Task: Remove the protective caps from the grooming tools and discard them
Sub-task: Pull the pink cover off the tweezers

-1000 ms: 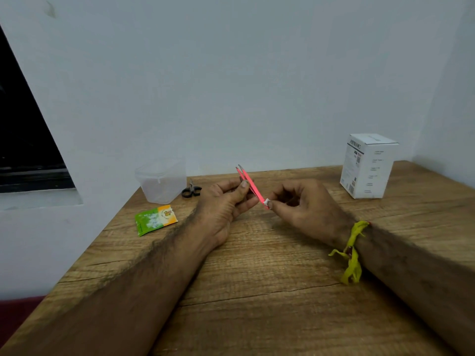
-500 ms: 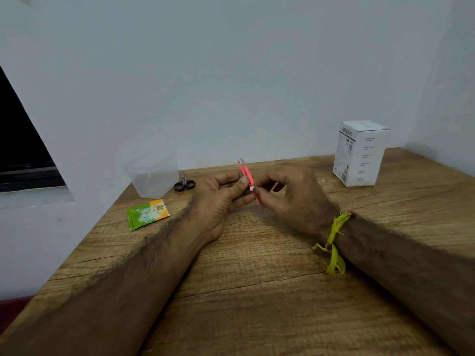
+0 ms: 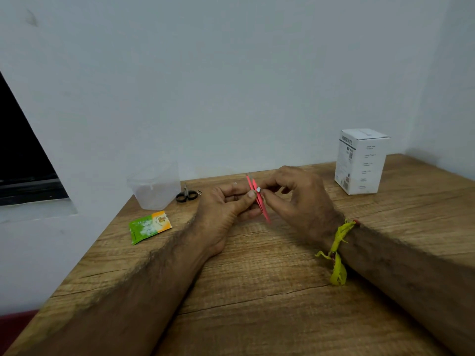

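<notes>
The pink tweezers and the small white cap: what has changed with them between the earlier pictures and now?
The right hand pinches the small white cap, which sat on the tweezers' lower end a second ago and is now up beside their middle, apparently pulled off. The left hand still grips the pink tweezers, now steeper. The scissors, clear tub, green sachet and white box stayed put.

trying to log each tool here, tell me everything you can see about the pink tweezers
The pink tweezers are a slim two-armed tool that looks like painted metal, with bare grey tips pointing up and away and the joined end angled down toward the table, off its surface. The left hand pinches them mid-length; the right hand pinches a small white cap against the arms. The lower end is blurred.
</notes>
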`<state>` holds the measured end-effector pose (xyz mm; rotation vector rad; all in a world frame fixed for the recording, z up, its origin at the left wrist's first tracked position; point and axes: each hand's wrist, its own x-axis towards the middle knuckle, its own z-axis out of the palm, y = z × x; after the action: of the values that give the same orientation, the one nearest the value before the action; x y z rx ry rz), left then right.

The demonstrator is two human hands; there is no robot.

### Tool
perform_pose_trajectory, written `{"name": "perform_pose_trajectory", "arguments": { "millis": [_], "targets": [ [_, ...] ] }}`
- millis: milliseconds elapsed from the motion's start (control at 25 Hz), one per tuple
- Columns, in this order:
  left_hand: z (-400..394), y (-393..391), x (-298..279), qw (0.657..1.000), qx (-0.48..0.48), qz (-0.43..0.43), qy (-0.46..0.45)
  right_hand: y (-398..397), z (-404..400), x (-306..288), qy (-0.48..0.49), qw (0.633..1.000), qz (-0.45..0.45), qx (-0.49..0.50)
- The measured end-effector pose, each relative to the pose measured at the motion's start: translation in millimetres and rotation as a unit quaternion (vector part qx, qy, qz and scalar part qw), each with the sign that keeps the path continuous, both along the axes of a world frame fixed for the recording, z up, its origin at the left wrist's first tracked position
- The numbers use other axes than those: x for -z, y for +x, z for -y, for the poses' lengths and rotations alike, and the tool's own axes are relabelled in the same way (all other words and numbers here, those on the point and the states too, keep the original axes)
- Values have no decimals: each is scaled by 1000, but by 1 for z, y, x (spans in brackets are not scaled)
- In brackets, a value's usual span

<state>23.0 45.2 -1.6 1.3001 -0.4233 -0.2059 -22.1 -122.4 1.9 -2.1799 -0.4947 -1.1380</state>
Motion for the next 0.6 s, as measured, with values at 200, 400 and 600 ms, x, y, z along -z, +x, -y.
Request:
{"name": "perform_pose_trajectory", "arguments": {
  "millis": [200,400,600],
  "targets": [
    [0,-2,2,999,11,12,35,0,0,1,18,1000,9,2],
    [1,-5,-1,997,31,25,66,-2,-2,-2,39,999,20,3],
    [0,-6,-1,996,44,22,75,0,-1,-2,47,999,24,4]
  ]
}}
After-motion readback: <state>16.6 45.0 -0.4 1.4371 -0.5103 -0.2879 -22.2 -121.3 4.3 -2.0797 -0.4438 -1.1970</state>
